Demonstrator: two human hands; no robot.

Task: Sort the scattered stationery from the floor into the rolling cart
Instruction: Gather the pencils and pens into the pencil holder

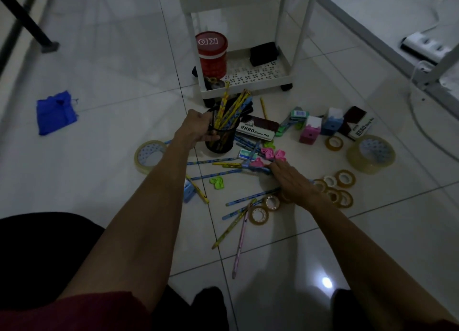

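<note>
- Grips the black mesh pencil cup [221, 140] with the left hand [196, 129], fingers curled round its rim and wall; cup upright at floor level, just in front of the rolling cart [283, 78], near its front left corner.
- Holds in that cup a bunch of yellow and blue pencils [233, 109], leaning toward the cart.
- Rests the right hand [293, 179] palm down on the floor clutter, fingers nearly straight, tips touching a blue pencil [258, 169] beside the pink clips [273, 154].
- Scattered over the tiles near both hands: loose pencils [250, 199], a green clip [218, 183], small tape rolls [335, 190], and one large tape roll [149, 155] left of the left forearm.
- Nearer the cart: a Hero stamp pad tin [258, 130] just beside the cup, then a pink sharpener [309, 133].
- On the cart's bottom shelf: a red canister [212, 55] at the left end, a black box [263, 53] at the back edge.
- Well apart to the left: a blue cloth [56, 112].
</note>
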